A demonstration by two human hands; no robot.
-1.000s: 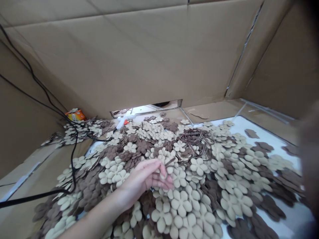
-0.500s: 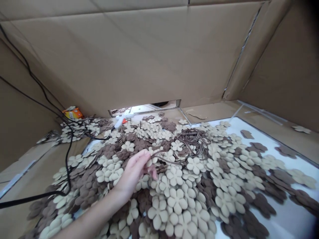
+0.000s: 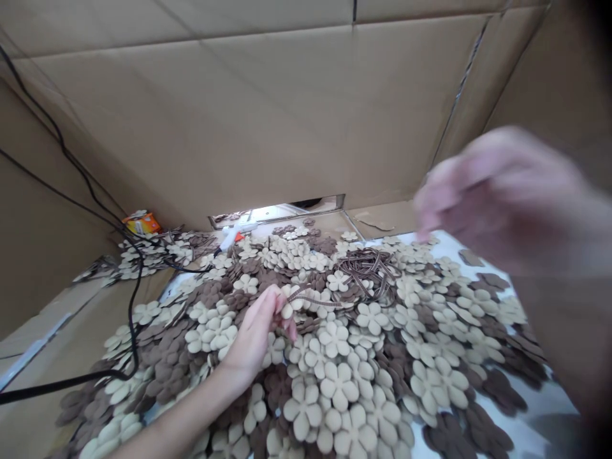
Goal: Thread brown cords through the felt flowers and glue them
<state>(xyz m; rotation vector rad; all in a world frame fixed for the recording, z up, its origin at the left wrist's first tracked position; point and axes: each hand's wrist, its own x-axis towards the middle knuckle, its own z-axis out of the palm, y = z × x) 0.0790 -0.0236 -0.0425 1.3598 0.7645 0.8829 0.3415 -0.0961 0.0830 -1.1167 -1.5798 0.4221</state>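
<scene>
My left hand [image 3: 262, 322] is pinched on a cream fabric flower [image 3: 291, 305] above the middle of the pile. A thin brown ribbon with pale stitching [image 3: 321, 301] runs rightward from this flower; where it joins is hidden. Around and under the hand lie many loose cream flowers [image 3: 338, 384] and brown flowers [image 3: 165, 380]. A tangled bundle of the same ribbon [image 3: 368, 271] rests on the pile to the right. My right hand [image 3: 497, 197] hangs in the air at the right, its fingers curled but smeared by motion. Whether it holds anything cannot be seen.
A white glue gun [image 3: 234, 234] with an orange trigger lies at the back left. Black cables [image 3: 136, 306] loop down the left side. An orange packet [image 3: 142, 223] stands in the left corner. A cardboard wall [image 3: 287, 121] with a low slot closes the back.
My right hand has come into view at the right. My left hand stays almost in place with the flower and ribbon. The view has tilted slightly.
</scene>
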